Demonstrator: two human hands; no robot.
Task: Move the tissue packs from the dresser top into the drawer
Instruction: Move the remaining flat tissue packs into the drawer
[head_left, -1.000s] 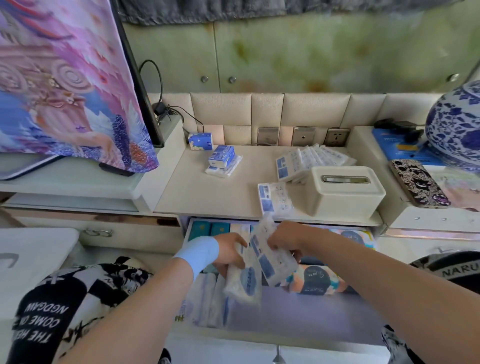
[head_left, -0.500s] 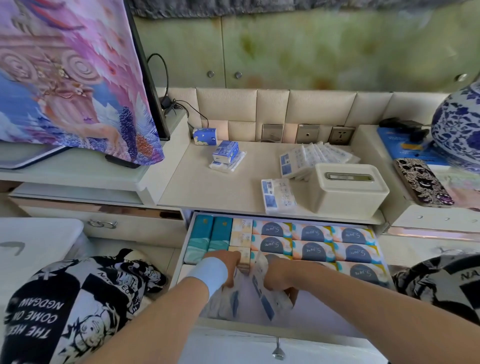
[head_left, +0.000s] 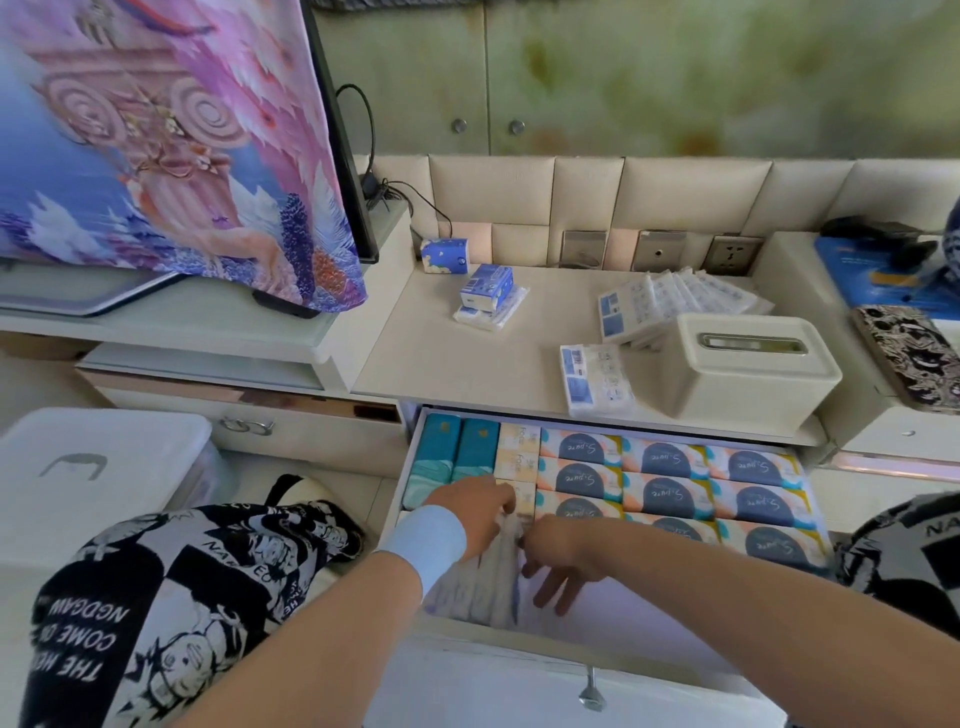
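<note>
Closest to me, bottom middle of the frame, both my hands were down in the open drawer (head_left: 410, 470). My left hand (head_left: 475, 512) had its fingers pressed together on the top of the soft white tissue packs (head_left: 483, 577) standing on edge at the drawer's front left, I think to keep them upright and snug against the rows of boxes behind. My right hand (head_left: 563, 558) sat just beside them with fingers spread and loose, gripping nothing, more like steadying the side. Honestly the packs were blurry and half under my wrists, so I couldn't tell how many were in there.

Further up on the dresser top (head_left: 431, 358), one flat pack (head_left: 597, 379) lay near the front edge beside the cream tissue box (head_left: 748, 369). A fanned row of packs (head_left: 670, 299) sat behind that, partly hidden by the box. Small blue packs (head_left: 485, 293) sat toward the back left.
</note>
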